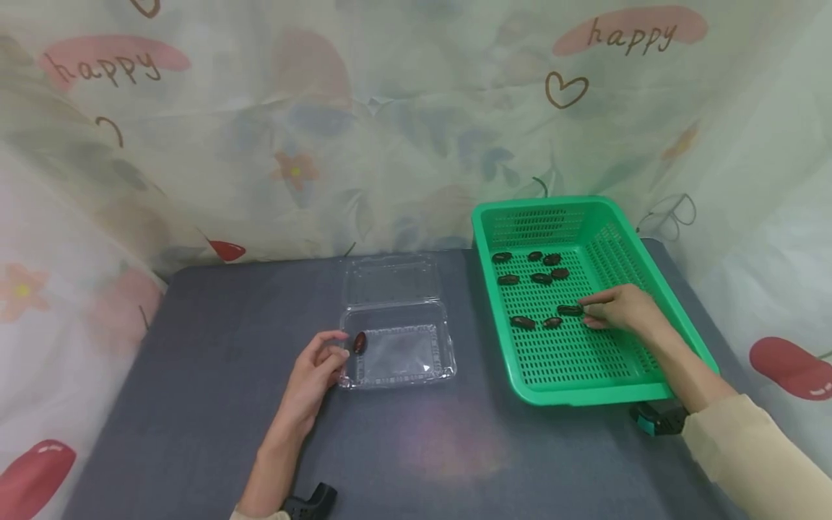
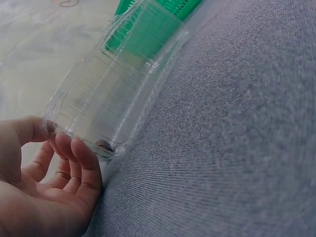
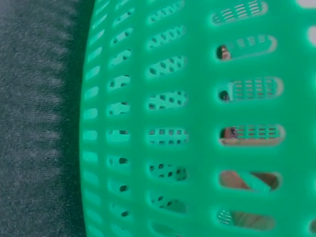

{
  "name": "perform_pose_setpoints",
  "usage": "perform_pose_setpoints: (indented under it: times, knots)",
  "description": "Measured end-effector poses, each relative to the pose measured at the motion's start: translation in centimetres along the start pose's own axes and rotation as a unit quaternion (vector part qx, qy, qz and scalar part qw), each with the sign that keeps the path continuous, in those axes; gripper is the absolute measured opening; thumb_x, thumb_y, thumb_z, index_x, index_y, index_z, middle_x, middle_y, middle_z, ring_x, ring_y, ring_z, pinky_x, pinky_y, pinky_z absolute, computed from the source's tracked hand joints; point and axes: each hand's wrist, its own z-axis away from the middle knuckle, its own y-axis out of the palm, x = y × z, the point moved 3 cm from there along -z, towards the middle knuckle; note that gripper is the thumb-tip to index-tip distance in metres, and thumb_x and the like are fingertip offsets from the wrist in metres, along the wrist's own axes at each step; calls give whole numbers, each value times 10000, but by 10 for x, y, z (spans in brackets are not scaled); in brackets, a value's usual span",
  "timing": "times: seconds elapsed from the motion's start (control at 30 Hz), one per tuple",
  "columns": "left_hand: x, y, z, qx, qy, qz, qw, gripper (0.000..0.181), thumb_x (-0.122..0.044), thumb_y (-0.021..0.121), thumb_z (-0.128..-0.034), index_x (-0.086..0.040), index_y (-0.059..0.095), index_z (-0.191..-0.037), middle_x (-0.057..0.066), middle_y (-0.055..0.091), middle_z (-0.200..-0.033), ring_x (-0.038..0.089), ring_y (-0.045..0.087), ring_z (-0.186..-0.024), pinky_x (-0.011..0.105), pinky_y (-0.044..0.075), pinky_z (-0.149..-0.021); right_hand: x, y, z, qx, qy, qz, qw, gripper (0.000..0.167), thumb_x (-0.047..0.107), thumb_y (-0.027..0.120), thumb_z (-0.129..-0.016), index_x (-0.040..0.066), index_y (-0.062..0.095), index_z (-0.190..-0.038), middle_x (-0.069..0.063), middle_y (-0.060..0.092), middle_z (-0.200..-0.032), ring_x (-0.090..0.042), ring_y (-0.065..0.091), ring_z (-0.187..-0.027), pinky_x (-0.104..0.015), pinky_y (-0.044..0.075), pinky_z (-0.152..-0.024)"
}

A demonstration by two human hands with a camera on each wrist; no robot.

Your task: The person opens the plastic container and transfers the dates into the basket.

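My left hand (image 1: 310, 379) pinches the left rim of a clear plastic clamshell box (image 1: 396, 354), whose lid (image 1: 392, 280) lies folded back behind it. One dark brown date (image 1: 360, 343) rests inside, against the left wall; the left wrist view shows it through the plastic, near my fingertips. Over at the right, my right hand (image 1: 622, 312) reaches into a green slotted basket (image 1: 565, 396) and pinches the end of a date (image 1: 570, 310) between thumb and fingers. In the right wrist view the basket's side (image 3: 202, 118) hides most of that hand.
Several other dates lie scattered on the basket floor, among them one date (image 1: 523, 323) near the left side and one date (image 1: 502, 257) at the back. Both containers stand on a grey cloth-covered table (image 1: 214, 375). A printed curtain (image 1: 390, 130) hangs behind and at the sides.
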Motion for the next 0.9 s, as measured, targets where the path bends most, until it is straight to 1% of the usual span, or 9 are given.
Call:
perform_pose_setpoints:
  times: [0.1,0.2,0.37,0.47,0.53,0.63,0.73,0.8,0.9]
  knots:
    - [1,1,0,14,-20,-9,10000,301,-74,585,-958,-137,572,-1252,99,551,-889,159,509,-728,281,475,-655,1,0,3,-183,-205,232,9994,410,238,563,-1022,9,581,-1361,-63,752,-966,-192,720,-878,-578,439,-960]
    - [1,1,0,6,-15,-12,10000,299,-73,587,-956,-139,576,-1248,105,549,-893,161,508,-726,284,472,-655,5,-1,8,-335,-532,230,9978,415,255,579,-1013,15,593,-1351,-85,750,-976,-219,716,-897,-574,456,-936]
    - [2,1,1,34,10,41,10000,300,-66,593,-960,-119,571,-1254,88,550,-876,154,507,-713,280,468,-651,16,-3,19,-572,-1084,-142,9924,456,318,618,-994,40,594,-1355,-147,711,-1129,-211,712,-957,-495,503,-912]
    - [2,2,1,81,35,63,9999,303,-69,599,-964,-103,566,-1263,85,555,-880,143,508,-713,274,465,-652,22,-3,27,-738,-1322,-335,9879,493,365,629,-979,57,584,-1361,-159,692,-1174,-143,708,-945,-421,525,-888]
    - [1,2,1,88,46,39,9999,303,-75,605,-964,-100,566,-1264,94,559,-890,140,512,-717,272,463,-654,28,-1,32,-806,-1465,-514,9846,492,371,634,-974,67,586,-1357,-136,697,-1171,-99,703,-930,-348,534,-864]
    - [0,2,1,71,44,32,10000,303,-75,607,-964,-102,568,-1263,102,561,-899,137,516,-723,270,470,-657,38,5,39,-859,-1689,-853,9782,467,358,657,-960,78,610,-1331,-35,726,-1110,-78,704,-901,-248,531,-819]
    - [-1,2,2,66,12,16,10000,303,-77,605,-966,-104,564,-1265,108,562,-909,143,518,-730,272,478,-665,52,15,46,-827,-1876,-1165,9718,437,343,675,-950,97,635,-1308,60,733,-1058,-101,712,-902,-217,526,-809]
    - [-2,2,1,72,11,16,10000,302,-75,602,-967,-101,563,-1265,113,563,-913,146,518,-734,272,483,-666,62,23,50,-768,-1996,-1273,9685,424,342,683,-945,103,647,-1294,67,731,-1058,-116,714,-906,-221,526,-809]
    - [-2,1,1,55,29,9,10000,302,-67,600,-964,-93,563,-1263,123,564,-916,148,522,-732,270,487,-664,77,34,53,-703,-2104,-1366,9655,400,339,690,-941,114,666,-1271,9,734,-1072,-139,712,-914,-258,538,-787]
